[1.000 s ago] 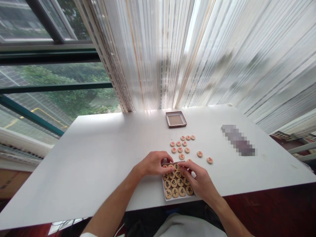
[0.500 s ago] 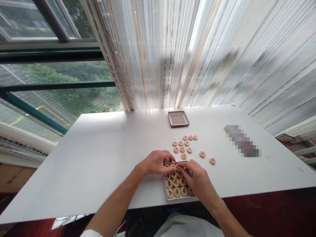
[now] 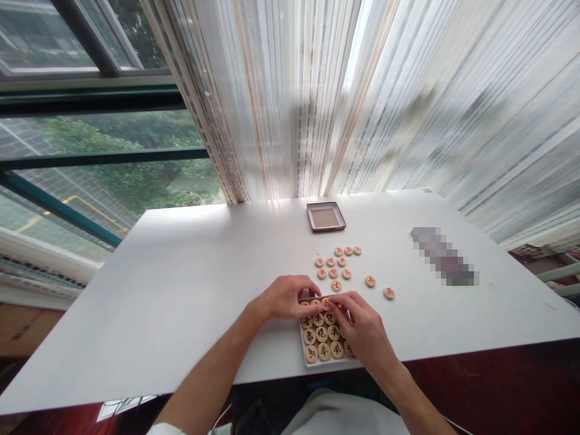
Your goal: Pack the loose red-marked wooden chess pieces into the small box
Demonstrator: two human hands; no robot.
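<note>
A shallow box [image 3: 304,350] near the table's front edge holds rows of round wooden pieces with black characters, such as this piece [image 3: 324,351]. Along its back row lie red-marked pieces. My left hand [image 3: 290,297] curves over the box's back left corner, thumb and fingers apart, with no piece between them. The thumb and fingertips of my right hand [image 3: 357,317] are closed at a red-marked piece [image 3: 325,304] in the back row, and this hand covers the box's right side.
Behind the box, loose red-marked pieces [image 3: 333,273] lie in short rows, with two more [image 3: 370,281] to the right. An open lid or tray [image 3: 326,217] sits farther back on the white table [image 3: 203,290]. A pixelated object [image 3: 444,257] lies at the right.
My right hand has shifted slightly right, and the red-marked piece at its fingertips now shows in the back row. My left hand stays at the corner.
</note>
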